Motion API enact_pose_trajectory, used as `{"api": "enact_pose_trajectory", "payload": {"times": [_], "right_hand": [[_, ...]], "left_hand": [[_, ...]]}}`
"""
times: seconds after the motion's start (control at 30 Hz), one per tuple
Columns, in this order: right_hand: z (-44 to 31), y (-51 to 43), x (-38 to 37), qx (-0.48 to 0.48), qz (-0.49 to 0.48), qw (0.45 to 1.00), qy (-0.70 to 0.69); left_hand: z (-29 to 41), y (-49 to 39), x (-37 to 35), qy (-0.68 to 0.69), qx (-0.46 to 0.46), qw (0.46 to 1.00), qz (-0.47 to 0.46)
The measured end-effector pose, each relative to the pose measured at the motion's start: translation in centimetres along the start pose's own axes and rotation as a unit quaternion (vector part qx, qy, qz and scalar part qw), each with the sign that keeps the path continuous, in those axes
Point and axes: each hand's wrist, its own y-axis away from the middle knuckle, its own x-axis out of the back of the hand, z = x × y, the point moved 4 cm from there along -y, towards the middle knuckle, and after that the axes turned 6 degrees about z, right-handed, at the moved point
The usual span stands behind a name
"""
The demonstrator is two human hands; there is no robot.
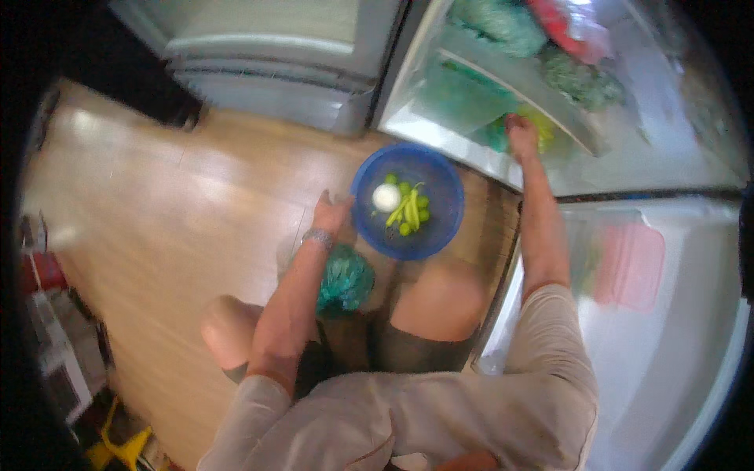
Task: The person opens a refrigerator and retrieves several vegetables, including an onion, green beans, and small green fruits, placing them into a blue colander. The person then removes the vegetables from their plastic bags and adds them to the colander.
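A blue plastic basin (453, 203) stands on the floor, holding a round white vegetable (386, 198), long pale green peppers (413, 212) and several small round green fruits (423, 202). Beside its left rim is my left hand (333, 211), with a metal-banded watch on the wrist and nothing visible in the fingers. My right hand (522, 135) reaches into the open refrigerator, at a green plastic bag (498, 134) and some yellow-green produce (543, 126); blur hides whether its fingers grip anything. A knotted teal plastic bag (347, 278) lies between my knees.
The open refrigerator compartment (636, 165) holds more bagged items (500, 29) and a divider panel (506, 88). Its open door (677, 353) at right bears a pink container (630, 268). Another grey door (271, 76) is at upper left. A yellow object (126, 444) lies lower left.
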Motion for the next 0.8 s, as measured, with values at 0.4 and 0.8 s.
{"api": "enact_pose_trajectory", "payload": {"times": [0.4,0.8], "right_hand": [[5.9,-12.9,-7.8,0.279,-0.225,0.870,0.338],[3.0,-11.0,-8.4,0.369,-0.287,0.755,0.459]], "left_hand": [[-4.9,6.5,1.5,-0.016,0.066,0.996,-0.060],[-7.2,9.1,-2.8,-0.197,-0.083,0.976,-0.042]]}}
